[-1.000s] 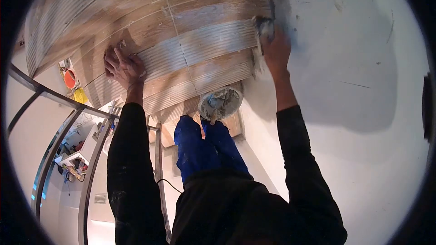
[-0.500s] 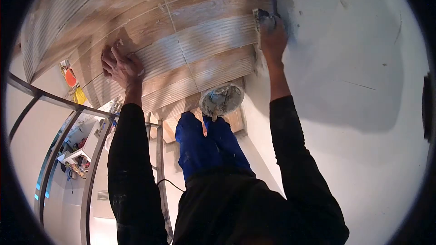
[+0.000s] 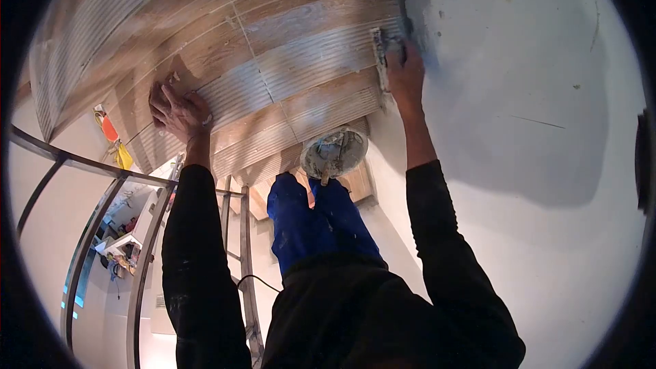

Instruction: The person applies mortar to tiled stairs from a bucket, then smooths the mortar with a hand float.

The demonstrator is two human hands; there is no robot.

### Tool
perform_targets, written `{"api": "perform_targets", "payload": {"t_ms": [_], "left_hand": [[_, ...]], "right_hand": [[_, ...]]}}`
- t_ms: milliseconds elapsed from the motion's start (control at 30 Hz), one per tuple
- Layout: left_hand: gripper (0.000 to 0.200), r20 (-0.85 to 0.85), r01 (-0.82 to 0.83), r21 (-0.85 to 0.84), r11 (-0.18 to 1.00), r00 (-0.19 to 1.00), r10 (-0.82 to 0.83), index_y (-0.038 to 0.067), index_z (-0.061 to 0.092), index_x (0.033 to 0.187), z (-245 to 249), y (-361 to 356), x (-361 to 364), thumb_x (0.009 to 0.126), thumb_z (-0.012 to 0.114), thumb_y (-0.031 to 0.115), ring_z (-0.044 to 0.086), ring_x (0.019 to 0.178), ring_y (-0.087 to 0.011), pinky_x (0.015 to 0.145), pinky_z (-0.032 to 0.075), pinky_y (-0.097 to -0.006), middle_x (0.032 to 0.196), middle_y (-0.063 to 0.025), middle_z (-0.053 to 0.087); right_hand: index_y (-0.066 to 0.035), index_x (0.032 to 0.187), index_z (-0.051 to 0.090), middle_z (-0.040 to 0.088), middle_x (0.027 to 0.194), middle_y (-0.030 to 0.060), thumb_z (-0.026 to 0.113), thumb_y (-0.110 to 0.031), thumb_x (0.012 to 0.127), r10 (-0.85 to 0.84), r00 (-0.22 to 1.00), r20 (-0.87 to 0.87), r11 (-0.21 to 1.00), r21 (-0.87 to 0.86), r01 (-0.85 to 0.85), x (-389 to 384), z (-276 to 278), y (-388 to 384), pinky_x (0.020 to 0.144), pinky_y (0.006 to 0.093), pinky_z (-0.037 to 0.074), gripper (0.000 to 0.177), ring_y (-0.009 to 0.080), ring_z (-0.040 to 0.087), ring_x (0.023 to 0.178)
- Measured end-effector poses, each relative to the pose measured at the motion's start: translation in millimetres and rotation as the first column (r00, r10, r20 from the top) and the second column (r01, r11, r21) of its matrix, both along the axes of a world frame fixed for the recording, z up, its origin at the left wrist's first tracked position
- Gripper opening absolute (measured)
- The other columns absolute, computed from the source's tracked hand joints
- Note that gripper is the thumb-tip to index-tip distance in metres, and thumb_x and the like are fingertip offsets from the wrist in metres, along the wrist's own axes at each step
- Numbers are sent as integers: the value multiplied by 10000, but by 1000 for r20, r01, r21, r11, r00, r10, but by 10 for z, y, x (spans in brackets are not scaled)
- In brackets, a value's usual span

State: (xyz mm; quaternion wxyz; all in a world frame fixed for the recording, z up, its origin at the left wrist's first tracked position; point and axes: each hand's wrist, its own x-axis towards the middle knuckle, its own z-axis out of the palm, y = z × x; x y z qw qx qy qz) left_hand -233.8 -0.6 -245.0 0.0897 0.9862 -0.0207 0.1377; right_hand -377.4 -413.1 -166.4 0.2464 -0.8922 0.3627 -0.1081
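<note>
My right hand (image 3: 405, 72) is closed round the handle of a float (image 3: 380, 58), a flat, crusted plate seen nearly edge-on. The float is at the right end of the wood-look stair tiles (image 3: 294, 20), near the corner with the wall. My left hand (image 3: 179, 111) leans on the tiles at the left, fingers bent but apart, with pale smears on the skin and nothing visible in it. Below, by my legs, a bucket (image 3: 357, 147) holds a greyish mix, and a stick-like handle (image 3: 325, 176) projects over its rim.
A white wall (image 3: 519, 246) with dark, damp-looking patches rises on the right. Along the left runs a curved metal railing (image 3: 96, 166). Orange and yellow items (image 3: 123, 156) lie beyond it, and shelves with assorted things (image 3: 123, 246) stand lower down. A dark cable (image 3: 260, 279) loops near my waist.
My right hand has moved slightly down and to the left with the float. My left hand remains on the tiles. The view has shifted a little.
</note>
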Motion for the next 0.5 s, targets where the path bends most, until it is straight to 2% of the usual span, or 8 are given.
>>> {"api": "perform_targets", "payload": {"t_ms": [67, 100, 167, 200, 267, 300, 367, 500], "left_hand": [[607, -13, 4, -9, 1000, 1000, -5, 180, 544, 1413, 45, -14, -55, 818, 566, 302, 407, 1423, -390, 1094, 337, -620, 1520, -142, 478], [604, -20, 11, -3, 1000, 1000, -11, 171, 542, 1408, 69, -25, -52, 818, 566, 298, 407, 1421, -392, 1095, 336, -619, 1517, -145, 478], [600, -20, 12, 11, 1000, 1000, -12, 163, 540, 1404, 93, -38, -10, 819, 566, 294, 406, 1419, -394, 1096, 335, -618, 1514, -148, 477], [597, -27, 8, -2, 1000, 1000, -8, 158, 544, 1400, 95, -44, -12, 819, 569, 291, 404, 1419, -397, 1099, 331, -618, 1510, -152, 475], [593, -43, 10, -12, 1000, 999, -10, 153, 547, 1396, 81, -43, -42, 818, 572, 289, 401, 1419, -400, 1102, 327, -618, 1505, -155, 474], [601, -40, 8, -12, 1000, 999, -8, 149, 544, 1405, 77, -38, -54, 820, 574, 285, 400, 1419, -404, 1106, 322, -617, 1505, -157, 472], [609, -22, -6, -13, 1000, 1000, 5, 146, 541, 1414, 61, -57, -17, 821, 577, 281, 399, 1419, -408, 1109, 317, -617, 1505, -158, 470], [628, 18, 36, -17, 999, 999, -35, 147, 524, 1437, -31, 24, 19, 833, 607, 301, 385, 1432, -414, 1108, 297, -649, 1528, -152, 457]], "right_hand": [[10, 1329, 614, 686, 1243, 269, 715, -234, 888, 73, 997, -37, 944, 325, -57, -13, 119, 65, 1000, 504, 504, 514, 456, 662, 1122], [10, 1329, 614, 686, 1243, 269, 715, -234, 888, 74, 997, -28, 945, 321, -61, 9, 113, 22, 1000, 504, 504, 514, 456, 662, 1122], [8, 1309, 629, 692, 1220, 263, 742, -241, 859, 105, 985, 134, 989, 89, -117, 98, 76, -17, 960, 528, 514, 527, 466, 667, 1083], [8, 1309, 629, 692, 1220, 263, 742, -241, 859, 102, 986, 133, 989, 96, -116, 161, 45, -22, 960, 528, 514, 527, 466, 667, 1083], [-31, 1343, 621, 716, 1197, 229, 722, -261, 890, 47, 999, -28, 998, -28, -48, 340, -46, -76, 957, 487, 531, 518, 444, 675, 1087], [-70, 1347, 627, 711, 1222, 224, 774, -272, 853, 98, 989, -111, 953, -276, -125, 362, -161, 77, 981, 511, 518, 554, 442, 664, 1126], [-107, 1363, 623, 701, 1250, 218, 815, -301, 825, 247, 966, -77, 959, -124, -255, 398, -160, 465, 1004, 514, 511, 604, 418, 654, 1167], [-119, 1428, 589, 700, 1246, 211, 798, -273, 784, 243, 969, -49, 965, 115, -236, 463, -23, 786, 1038, 509, 488, 694, 423, 671, 1075]]}}
